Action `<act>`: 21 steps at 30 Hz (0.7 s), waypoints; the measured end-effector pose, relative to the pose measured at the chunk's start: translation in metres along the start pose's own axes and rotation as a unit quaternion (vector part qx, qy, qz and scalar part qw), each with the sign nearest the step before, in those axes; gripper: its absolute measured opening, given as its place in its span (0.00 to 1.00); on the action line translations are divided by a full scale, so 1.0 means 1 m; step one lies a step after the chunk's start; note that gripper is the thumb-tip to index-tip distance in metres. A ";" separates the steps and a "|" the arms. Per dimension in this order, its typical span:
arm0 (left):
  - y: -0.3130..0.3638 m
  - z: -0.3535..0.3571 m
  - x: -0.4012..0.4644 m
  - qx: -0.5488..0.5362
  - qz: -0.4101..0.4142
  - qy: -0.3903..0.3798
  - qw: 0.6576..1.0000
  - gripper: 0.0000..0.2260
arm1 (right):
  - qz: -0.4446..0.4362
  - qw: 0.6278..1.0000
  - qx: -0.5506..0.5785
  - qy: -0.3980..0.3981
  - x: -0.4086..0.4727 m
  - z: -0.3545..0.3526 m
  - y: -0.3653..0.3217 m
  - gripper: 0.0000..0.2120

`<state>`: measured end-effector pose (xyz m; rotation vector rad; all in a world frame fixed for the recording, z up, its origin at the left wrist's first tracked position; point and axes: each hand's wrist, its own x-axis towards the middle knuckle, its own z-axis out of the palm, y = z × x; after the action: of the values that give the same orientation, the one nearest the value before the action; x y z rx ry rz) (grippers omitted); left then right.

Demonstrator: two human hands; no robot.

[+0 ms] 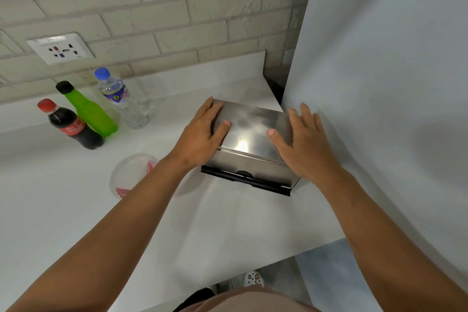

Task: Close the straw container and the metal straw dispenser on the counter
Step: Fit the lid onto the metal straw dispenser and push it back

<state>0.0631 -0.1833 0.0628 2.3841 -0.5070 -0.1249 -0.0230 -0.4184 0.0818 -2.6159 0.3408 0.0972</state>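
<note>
A shiny metal straw dispenser (249, 132) stands on the white counter (63, 197) against the pale wall on the right. Its lid lies flat and down, and a black tray bar runs along its front base. My left hand (202, 137) rests flat on the lid's left end, fingers spread. My right hand (301, 139) lies flat on the right end, fingers spread too. To the left, partly behind my left forearm, sits a round clear plastic straw container (129, 172) with red straws inside; its clear lid looks to be on.
Three bottles stand at the back left: a cola bottle (73, 126), a green bottle (88, 111) and a water bottle (121, 100). A wall socket (60, 48) sits in the brick backsplash. The counter's front edge runs below, with floor and a shoe visible.
</note>
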 end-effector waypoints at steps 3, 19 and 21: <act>-0.002 0.002 -0.005 -0.002 -0.022 -0.004 1.000 0.26 | 0.052 0.998 0.032 -0.019 -0.018 -0.004 0.003 0.45; 0.029 0.020 -0.064 -0.017 -0.114 0.091 0.989 0.25 | -0.067 0.995 0.057 -0.052 -0.001 0.001 0.015 0.49; 0.031 0.023 -0.071 -0.014 -0.127 0.091 0.988 0.26 | -0.089 0.993 0.055 -0.053 0.006 0.000 0.016 0.48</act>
<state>-0.0175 -0.1910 0.0624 2.3940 -0.1131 -0.0260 -0.0212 -0.4338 0.0737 -2.5077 0.0725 0.1516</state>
